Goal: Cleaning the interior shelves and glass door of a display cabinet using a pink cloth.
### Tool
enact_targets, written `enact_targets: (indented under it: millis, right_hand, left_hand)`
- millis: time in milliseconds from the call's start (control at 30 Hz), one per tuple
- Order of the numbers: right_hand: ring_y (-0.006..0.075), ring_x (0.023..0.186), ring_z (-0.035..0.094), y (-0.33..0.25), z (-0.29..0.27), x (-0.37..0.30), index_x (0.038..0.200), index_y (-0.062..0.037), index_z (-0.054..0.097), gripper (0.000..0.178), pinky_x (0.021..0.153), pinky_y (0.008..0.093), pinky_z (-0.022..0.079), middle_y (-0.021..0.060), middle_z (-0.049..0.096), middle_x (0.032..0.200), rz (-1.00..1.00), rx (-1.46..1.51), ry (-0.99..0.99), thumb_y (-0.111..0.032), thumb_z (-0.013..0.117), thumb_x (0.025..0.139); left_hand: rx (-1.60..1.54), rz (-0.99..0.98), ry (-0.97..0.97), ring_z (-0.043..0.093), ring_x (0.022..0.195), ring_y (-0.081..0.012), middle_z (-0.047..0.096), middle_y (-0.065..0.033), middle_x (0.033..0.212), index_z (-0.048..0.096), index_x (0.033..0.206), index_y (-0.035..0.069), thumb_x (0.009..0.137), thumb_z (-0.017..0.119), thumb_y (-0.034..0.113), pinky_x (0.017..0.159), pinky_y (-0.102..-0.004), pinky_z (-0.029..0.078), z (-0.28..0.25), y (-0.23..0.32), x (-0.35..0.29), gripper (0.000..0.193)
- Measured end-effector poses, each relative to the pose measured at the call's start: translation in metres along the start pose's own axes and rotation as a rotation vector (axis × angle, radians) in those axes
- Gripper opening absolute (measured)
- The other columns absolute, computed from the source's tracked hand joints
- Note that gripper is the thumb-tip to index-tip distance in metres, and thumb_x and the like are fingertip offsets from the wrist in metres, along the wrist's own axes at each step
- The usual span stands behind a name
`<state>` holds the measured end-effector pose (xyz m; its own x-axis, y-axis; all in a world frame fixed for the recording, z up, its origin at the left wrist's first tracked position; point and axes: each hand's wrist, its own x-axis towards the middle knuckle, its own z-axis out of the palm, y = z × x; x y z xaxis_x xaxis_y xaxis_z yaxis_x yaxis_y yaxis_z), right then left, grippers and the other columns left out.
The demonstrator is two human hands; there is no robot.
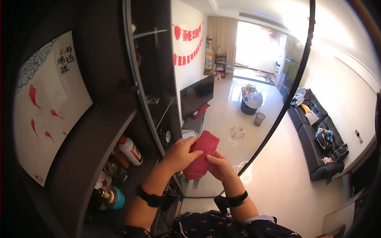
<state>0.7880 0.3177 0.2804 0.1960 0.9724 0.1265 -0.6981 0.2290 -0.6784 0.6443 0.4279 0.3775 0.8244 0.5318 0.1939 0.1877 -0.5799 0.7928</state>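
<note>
A pinkish-red folded cloth (205, 147) is held up in front of me at chest height. My left hand (183, 154) grips its left side, with the thumb laid across the front. On the lower right side, my right hand (220, 165) pinches it between thumb and fingers. The fingertips behind the cloth are hidden. Both forearms wear black straps. Behind the cloth is a dark-framed glass panel (274, 129), through which the room shows; I cannot tell whether the cloth touches it.
To my left, a dark shelf (107, 119) holds a white bottle with a red cap (131, 150), other bottles and a blue round item (116, 198). A fish picture (47, 107) hangs above. Beyond are a television (197, 97), a round table (251, 101), a bin (259, 119) and a black sofa (313, 137).
</note>
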Motion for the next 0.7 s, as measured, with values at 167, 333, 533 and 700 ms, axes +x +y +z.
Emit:
enact_targets:
  millis: [167, 333, 533, 700]
  right_hand:
    - [0.0204, 0.095, 0.066, -0.064, 0.010, 0.006, 0.121, 0.0008, 0.057, 0.034, 0.084, 0.0340, 0.054, 0.0119, 0.066, 0.109, -0.216, -0.107, 0.225, -0.008, 0.062, 0.088]
    - [0.0223, 0.102, 0.061, -0.179, 0.051, 0.014, 0.132, -0.0014, 0.041, 0.040, 0.086, 0.0342, 0.053, 0.0139, 0.059, 0.118, -1.188, -0.391, 0.452, -0.006, 0.054, 0.094]
    - [0.0302, 0.096, 0.060, -0.251, 0.054, 0.066, 0.128, -0.0105, 0.055, 0.039, 0.082, 0.0381, 0.049, 0.0138, 0.058, 0.111, -1.577, -1.487, 1.040, -0.006, 0.060, 0.089]
    - [0.0329, 0.099, 0.059, -0.180, 0.106, 0.124, 0.124, -0.0220, 0.058, 0.051, 0.076, 0.0452, 0.051, 0.0098, 0.060, 0.104, -1.480, -1.677, 0.744, -0.001, 0.056, 0.078]
  left_hand:
    - [0.394, 0.364, 0.443, 0.060, 0.107, -0.0315, 0.064, -0.0146, 0.110, 0.062, 0.110, 0.004, 0.081, 0.066, 0.010, 0.093, -0.0393, 0.047, -0.075, 0.045, 0.008, 0.030]
    - [0.627, 0.405, 0.875, 0.052, 0.121, -0.0346, 0.055, -0.0160, 0.129, 0.052, 0.127, 0.005, 0.083, 0.063, 0.005, 0.103, -0.0416, 0.041, -0.131, 0.021, 0.010, 0.046]
    - [0.919, -0.072, 0.926, 0.045, 0.130, -0.0361, 0.042, -0.0231, 0.143, 0.027, 0.148, 0.004, 0.086, 0.063, 0.011, 0.108, -0.0435, 0.038, -0.135, -0.016, 0.009, 0.072]
    - [0.790, -0.296, 0.763, 0.051, 0.123, -0.0382, 0.043, -0.0206, 0.145, 0.012, 0.154, 0.011, 0.086, 0.063, 0.017, 0.102, -0.0430, 0.043, -0.134, -0.022, -0.003, 0.085]
